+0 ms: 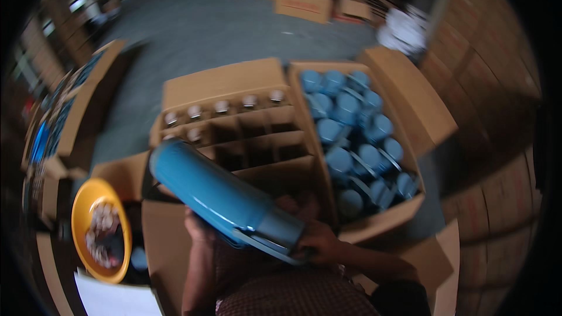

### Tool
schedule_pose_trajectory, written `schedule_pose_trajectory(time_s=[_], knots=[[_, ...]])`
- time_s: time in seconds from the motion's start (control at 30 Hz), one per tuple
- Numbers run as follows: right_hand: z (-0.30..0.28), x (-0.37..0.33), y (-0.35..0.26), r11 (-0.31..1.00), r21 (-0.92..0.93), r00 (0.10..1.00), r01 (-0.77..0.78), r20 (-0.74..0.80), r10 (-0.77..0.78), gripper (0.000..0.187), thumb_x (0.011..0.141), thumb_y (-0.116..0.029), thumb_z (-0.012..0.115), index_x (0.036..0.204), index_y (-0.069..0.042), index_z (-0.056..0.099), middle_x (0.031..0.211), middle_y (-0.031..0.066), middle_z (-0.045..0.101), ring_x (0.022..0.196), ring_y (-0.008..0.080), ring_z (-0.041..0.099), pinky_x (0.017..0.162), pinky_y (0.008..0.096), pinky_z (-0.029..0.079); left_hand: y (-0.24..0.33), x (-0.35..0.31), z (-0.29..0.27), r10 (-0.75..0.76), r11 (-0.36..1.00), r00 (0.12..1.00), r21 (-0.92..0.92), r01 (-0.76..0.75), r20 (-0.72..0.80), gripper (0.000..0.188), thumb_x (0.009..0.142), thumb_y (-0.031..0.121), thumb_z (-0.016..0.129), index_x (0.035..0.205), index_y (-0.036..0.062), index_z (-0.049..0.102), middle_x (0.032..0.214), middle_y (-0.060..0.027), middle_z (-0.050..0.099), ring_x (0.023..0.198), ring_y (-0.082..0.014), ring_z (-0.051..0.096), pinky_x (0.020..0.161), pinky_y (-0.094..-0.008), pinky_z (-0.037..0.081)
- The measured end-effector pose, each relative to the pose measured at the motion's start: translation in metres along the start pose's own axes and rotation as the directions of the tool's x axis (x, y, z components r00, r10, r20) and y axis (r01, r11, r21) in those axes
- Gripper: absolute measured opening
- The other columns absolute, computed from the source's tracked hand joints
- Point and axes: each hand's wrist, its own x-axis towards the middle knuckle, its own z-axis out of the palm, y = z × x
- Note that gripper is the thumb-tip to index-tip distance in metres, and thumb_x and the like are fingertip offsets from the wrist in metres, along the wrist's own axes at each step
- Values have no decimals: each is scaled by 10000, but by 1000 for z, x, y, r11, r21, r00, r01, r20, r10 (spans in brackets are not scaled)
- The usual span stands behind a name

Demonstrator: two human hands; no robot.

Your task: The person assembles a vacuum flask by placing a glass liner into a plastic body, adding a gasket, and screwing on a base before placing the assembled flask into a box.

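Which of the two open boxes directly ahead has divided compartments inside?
The left box: cardboard dividers split it, while the right box holds loosely piled blue cups.

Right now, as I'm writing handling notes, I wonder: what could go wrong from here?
The glossy blue flask is tilted between left hand and right hand, so it might slip. Dropped, it could strike the silver-topped items in the divided carton. In the other carton, handled blue items crowd together; lifting one might snag its neighbour.

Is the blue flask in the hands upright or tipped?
Tipped: the blue flask slants, its long side showing, one end at the right hand, the other toward upper left beyond the left hand.
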Motion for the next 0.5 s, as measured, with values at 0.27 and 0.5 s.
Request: schedule_pose_trajectory(time_s=[0.27, 0.5], knots=[[-107, -23, -29, 710, 703, 312, -47, -665, 679, 186, 764, -161, 655, 803, -40, 519, 617, 36, 517, 489, 106, 461, 458, 239, 378, -15, 4, 137, -155, 902, 815, 417, -114, 558, 340, 944, 277, 464, 1065, -30, 549, 983, -181, 657, 805, -252, 675, 497, -241, 499], [-151, -62, -26, 882, 255, 269, -397, -886, 378, 265, 763, -231, 719, 754, -30, 547, 603, -16, 487, 512, 55, 398, 457, 202, 276, -39, 10, 81, -288, 813, 890, 581, 33, 353, 253, 935, 185, 482, 1016, -35, 576, 906, -181, 673, 728, -243, 676, 478, -256, 454]])
